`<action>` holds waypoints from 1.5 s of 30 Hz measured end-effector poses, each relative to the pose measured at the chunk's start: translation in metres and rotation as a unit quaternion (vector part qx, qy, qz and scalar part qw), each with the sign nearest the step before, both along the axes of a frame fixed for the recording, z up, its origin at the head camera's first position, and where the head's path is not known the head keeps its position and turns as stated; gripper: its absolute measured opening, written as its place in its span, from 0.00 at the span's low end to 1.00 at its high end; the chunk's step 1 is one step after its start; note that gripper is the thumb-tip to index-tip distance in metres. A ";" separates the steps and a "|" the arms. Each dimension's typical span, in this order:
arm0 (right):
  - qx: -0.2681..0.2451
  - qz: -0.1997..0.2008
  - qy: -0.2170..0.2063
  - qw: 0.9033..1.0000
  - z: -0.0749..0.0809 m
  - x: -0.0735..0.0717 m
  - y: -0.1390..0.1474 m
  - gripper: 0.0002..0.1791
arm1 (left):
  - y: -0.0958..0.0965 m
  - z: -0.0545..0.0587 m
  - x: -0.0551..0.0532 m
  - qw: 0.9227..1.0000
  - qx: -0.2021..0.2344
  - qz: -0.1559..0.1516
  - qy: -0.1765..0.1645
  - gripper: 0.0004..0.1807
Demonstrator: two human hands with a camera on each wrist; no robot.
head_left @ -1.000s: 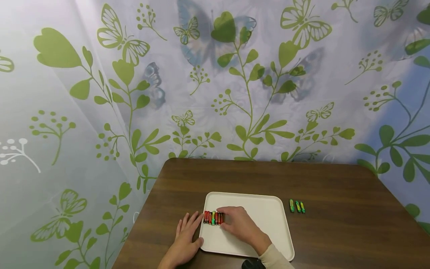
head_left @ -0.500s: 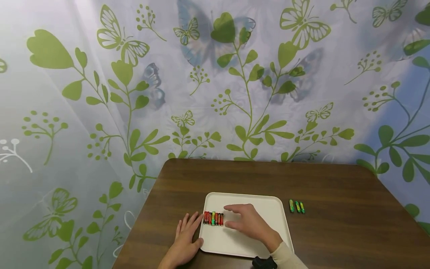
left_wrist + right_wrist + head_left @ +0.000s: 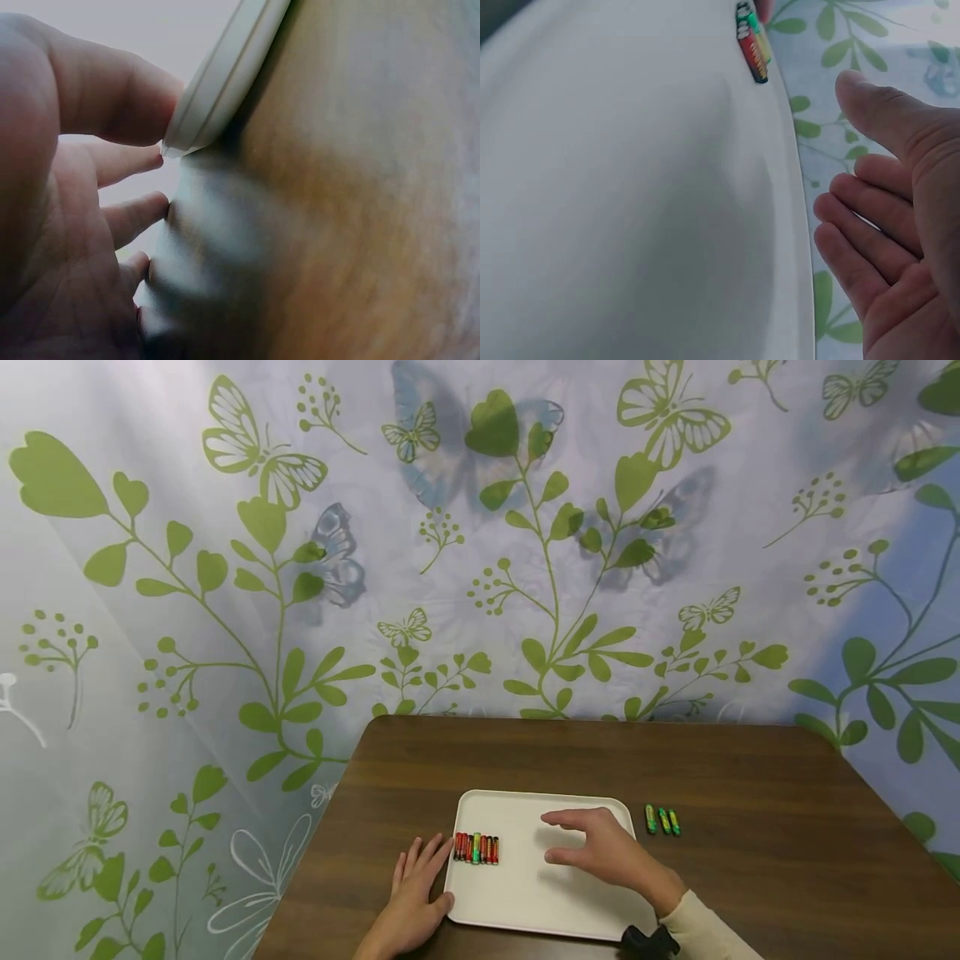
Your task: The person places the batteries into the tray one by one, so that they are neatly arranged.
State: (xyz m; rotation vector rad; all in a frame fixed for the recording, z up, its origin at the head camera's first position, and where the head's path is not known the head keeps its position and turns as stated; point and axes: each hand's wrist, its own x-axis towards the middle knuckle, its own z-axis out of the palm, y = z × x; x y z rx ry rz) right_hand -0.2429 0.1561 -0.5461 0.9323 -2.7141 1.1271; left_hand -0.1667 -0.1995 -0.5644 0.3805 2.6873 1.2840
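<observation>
A row of several batteries (image 3: pixel 487 850), mostly red and black with a green one (image 3: pixel 476 848) among them, lies at the left side of a white tray (image 3: pixel 525 902). My left hand (image 3: pixel 412 893) rests with spread fingers at the tray's left edge; in the left wrist view its thumb (image 3: pixel 120 94) touches the rim. Above the right part of the tray hovers my right hand (image 3: pixel 600 850), thumb and fingers parted and holding nothing. The right wrist view shows that hand (image 3: pixel 892 240) apart from the tray, with the end of the battery row (image 3: pixel 753 52) farther off.
Three green batteries (image 3: pixel 663 820) lie on the brown wooden table (image 3: pixel 750 877) to the right of the tray. Behind the table hangs a curtain (image 3: pixel 465 568) with green leaves and butterflies. A black wrist device (image 3: pixel 648 942) sits at my right sleeve (image 3: pixel 705 931).
My right hand has let go at the right end of the battery row and moved right across the tray. The left hand and the batteries stay in place.
</observation>
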 end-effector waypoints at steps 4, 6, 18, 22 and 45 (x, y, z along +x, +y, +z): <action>0.007 0.003 0.008 1.000 -0.001 0.002 0.017 0.30 | -0.003 0.000 0.000 1.000 -0.002 -0.003 -0.003 0.43; 0.009 0.002 0.008 1.000 0.000 0.004 0.025 0.30 | -0.005 0.000 0.000 1.000 -0.001 -0.006 -0.004 0.43; 0.044 -0.016 -0.007 0.999 0.012 0.015 0.078 0.33 | -0.008 -0.001 0.005 1.000 -0.002 -0.013 -0.007 0.44; 0.068 -0.034 0.007 0.997 0.018 0.018 0.099 0.33 | -0.005 0.000 0.008 1.000 -0.003 -0.010 -0.010 0.44; 0.131 -0.095 0.015 0.987 0.027 0.020 0.172 0.33 | 0.000 0.001 0.021 1.000 -0.006 -0.002 -0.004 0.44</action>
